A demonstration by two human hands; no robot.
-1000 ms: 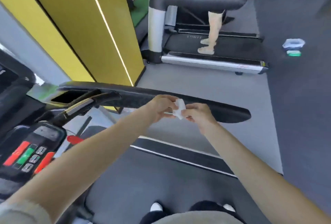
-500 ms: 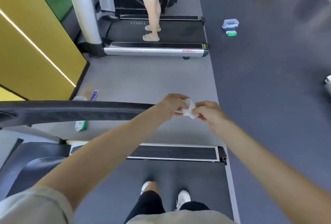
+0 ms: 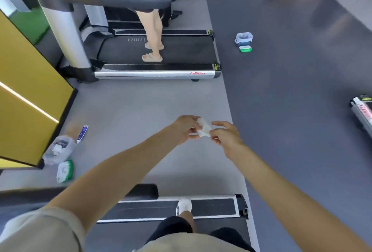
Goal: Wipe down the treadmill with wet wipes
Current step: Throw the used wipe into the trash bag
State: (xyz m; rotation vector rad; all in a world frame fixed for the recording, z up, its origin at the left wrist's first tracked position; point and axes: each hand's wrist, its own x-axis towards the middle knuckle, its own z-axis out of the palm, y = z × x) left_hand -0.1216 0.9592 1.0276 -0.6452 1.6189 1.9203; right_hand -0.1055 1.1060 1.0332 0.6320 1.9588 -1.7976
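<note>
A crumpled white wet wipe (image 3: pixel 203 127) is held in the air between both hands, above the grey floor. My left hand (image 3: pixel 184 129) pinches its left side and my right hand (image 3: pixel 226 138) pinches its right side. Below them lies the treadmill (image 3: pixel 213 207) I stand on, its black side strip and dark belt showing, with my white shoe (image 3: pixel 184 205) on the strip. Its black handrail end (image 3: pixel 144 191) pokes out from under my left forearm. A green and white wipes pack (image 3: pixel 64 171) lies on the floor at the left.
A small bin lined with a clear bag (image 3: pixel 58 149) and a blue tube (image 3: pixel 83 133) sit by the yellow wall panel (image 3: pixel 26 115). A person stands on a second treadmill (image 3: pixel 157 70) ahead. Another bin (image 3: pixel 244 38) and wipes pack (image 3: pixel 245 48) sit beyond. A third treadmill's corner (image 3: pixel 362 113) shows at right.
The view has swung right and down, away from the console and handrail toward the floor. Both hands stay on the wipe, working it between the fingers; the floor bin and wipes pack have come into view.
</note>
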